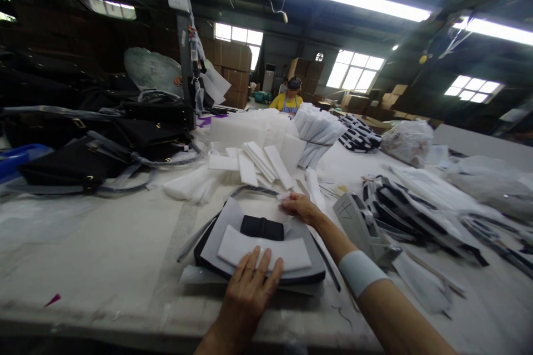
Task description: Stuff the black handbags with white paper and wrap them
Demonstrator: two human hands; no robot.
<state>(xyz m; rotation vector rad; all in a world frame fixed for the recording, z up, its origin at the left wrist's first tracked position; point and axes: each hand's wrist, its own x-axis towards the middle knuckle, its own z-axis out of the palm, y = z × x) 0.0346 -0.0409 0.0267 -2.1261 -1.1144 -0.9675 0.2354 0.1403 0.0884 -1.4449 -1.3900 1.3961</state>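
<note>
A grey and black handbag lies flat on the table in front of me, with a black clasp showing at its middle. A white foam sheet rests across it. My left hand lies flat on that sheet, fingers spread. My right hand reaches to the bag's far edge, fingers closed on a small white piece at the handle. A pale band wraps my right wrist.
Stacks of white foam strips and a bundle of rolled sheets stand behind the bag. Black handbags pile up at the left. A tape dispenser and straps lie at the right. Another person works far back.
</note>
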